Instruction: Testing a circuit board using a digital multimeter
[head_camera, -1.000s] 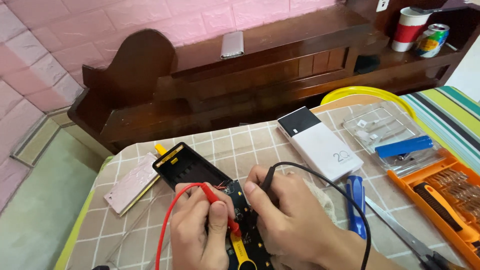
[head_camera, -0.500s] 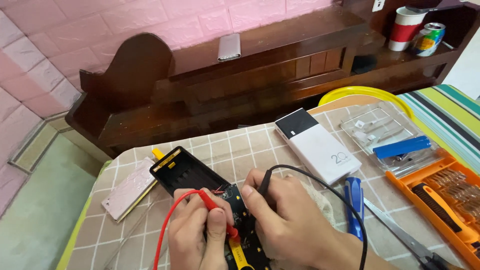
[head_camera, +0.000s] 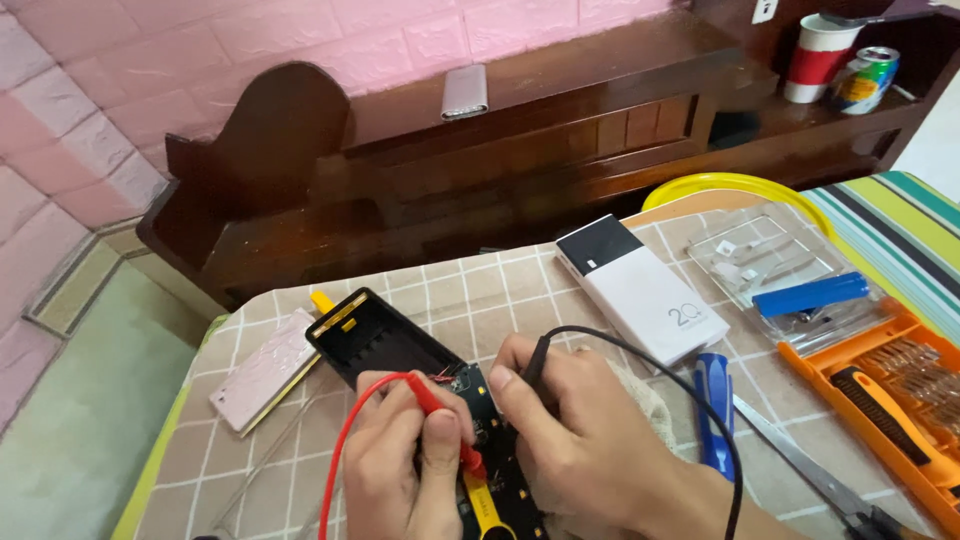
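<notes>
Both hands stayed low at the bottom edge, hunched over the open black case (head_camera: 385, 345) on the checked tablecloth (head_camera: 460, 290). The left hand (head_camera: 400, 465) was curled tight, thumb and fingers pinching the red probe (head_camera: 440, 415), its tip pressed down onto the dark circuit board (head_camera: 490, 470) inside the case. The right hand (head_camera: 580, 430) was closed just as firmly round the black probe (head_camera: 535, 360), held nearly upright with its point on the same board, the two tips close together. The red lead (head_camera: 345, 440) looped off to the left, the black lead (head_camera: 660, 375) arced away right.

Set against half a second earlier, very little had changed: same grips, same contact points, the probes scarcely shifted. The view itself had drifted slightly, so the case and hands sat a touch higher and more to the right than before.

Round about, nothing had budged. The white power bank (head_camera: 640, 290) lay just beyond the right hand, the pink slab (head_camera: 265, 370) left of the case, the blue-handled screwdriver (head_camera: 715, 415) beside the right wrist, with scissors (head_camera: 800, 475) next to it. The orange tool tray (head_camera: 900, 400) sat at the far right below a clear plastic box (head_camera: 770, 260).
</notes>
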